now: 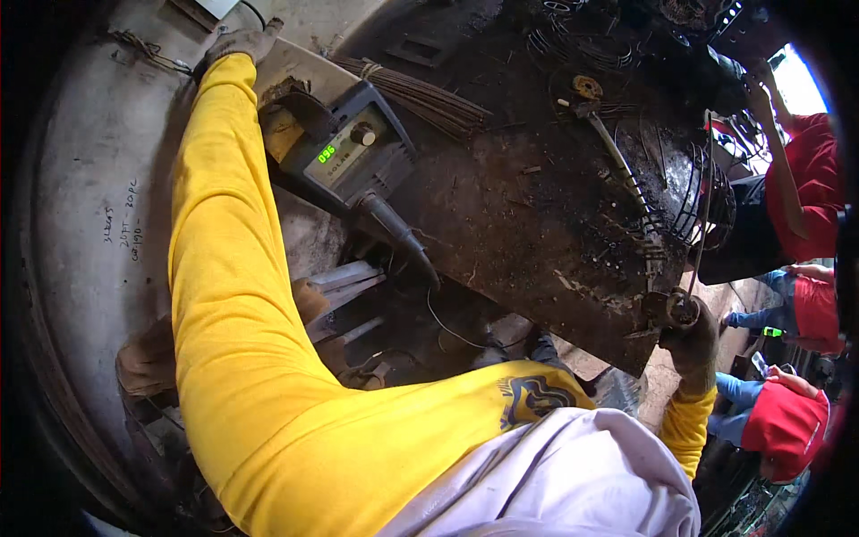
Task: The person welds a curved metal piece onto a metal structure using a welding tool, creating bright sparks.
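Note:
My left hand (237, 45), in a dark glove, reaches far out at the upper left beside a pale box with a cable. Its fingers look stretched out, with nothing visible in them. Below it stands a dark welding machine (353, 148) with a green lit display and a knob. At the right, my gloved right hand (693, 340) is closed at the table's corner, around the lower end of a thin metal rod (704, 215) that points up and away. Dark metal parts (669, 310) lie against that hand, and their exact shape is unclear.
The dark steel table (528, 215) carries a rod bundle (416, 94), a long bar tool (622, 161), a round wire cage (702, 197) and scattered scraps. People in red shirts (787, 421) are at the right. A pale wall (89, 179) rises at the left.

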Demonstrator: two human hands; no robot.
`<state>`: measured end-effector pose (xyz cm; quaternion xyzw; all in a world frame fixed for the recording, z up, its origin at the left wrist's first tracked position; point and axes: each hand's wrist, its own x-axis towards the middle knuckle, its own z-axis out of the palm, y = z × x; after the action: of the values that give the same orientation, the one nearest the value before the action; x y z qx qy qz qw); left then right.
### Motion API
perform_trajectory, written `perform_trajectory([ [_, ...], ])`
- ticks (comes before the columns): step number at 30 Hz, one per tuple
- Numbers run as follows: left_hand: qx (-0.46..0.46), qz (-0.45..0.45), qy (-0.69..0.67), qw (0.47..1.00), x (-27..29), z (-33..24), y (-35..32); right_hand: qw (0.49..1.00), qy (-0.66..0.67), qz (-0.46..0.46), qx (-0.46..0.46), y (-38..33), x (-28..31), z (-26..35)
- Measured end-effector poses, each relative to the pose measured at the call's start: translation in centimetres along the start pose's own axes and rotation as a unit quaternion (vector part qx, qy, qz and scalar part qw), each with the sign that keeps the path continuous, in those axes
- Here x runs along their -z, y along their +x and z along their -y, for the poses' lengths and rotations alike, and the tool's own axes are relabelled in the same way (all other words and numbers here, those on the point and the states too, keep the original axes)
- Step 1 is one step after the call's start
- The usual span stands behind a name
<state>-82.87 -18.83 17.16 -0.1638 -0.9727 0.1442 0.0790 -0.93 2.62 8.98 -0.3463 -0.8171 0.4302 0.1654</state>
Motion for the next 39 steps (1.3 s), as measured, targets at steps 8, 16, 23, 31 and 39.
perform_trajectory([
  [8, -0.007, -0.020, 0.003, 1.000, -0.3, 0.3, -0.6, 0.999, -0.004, 0.023, 0.031, 0.3, 0.2, 1.0],
  [16, 0.034, -0.120, -0.098, 0.987, -0.2, 4.1, -4.3, 0.999, 0.021, 0.027, -0.016, -0.2, 0.6, -0.1],
  [23, 0.023, 0.021, -0.014, 0.999, -5.1, 7.9, -0.1, 0.997, 0.062, 0.006, 0.049, -0.1, 0.1, -0.2],
  [31, 0.041, 0.016, -0.205, 0.978, -7.6, 10.0, 4.2, 0.994, 0.085, 0.035, 0.066, -0.3, 0.1, 1.3],
  [39, -0.004, 0.122, -0.701, 0.702, -14.1, 15.7, 13.5, 0.993, -0.076, 0.066, 0.066, 0.4, 1.1, 4.3],
])
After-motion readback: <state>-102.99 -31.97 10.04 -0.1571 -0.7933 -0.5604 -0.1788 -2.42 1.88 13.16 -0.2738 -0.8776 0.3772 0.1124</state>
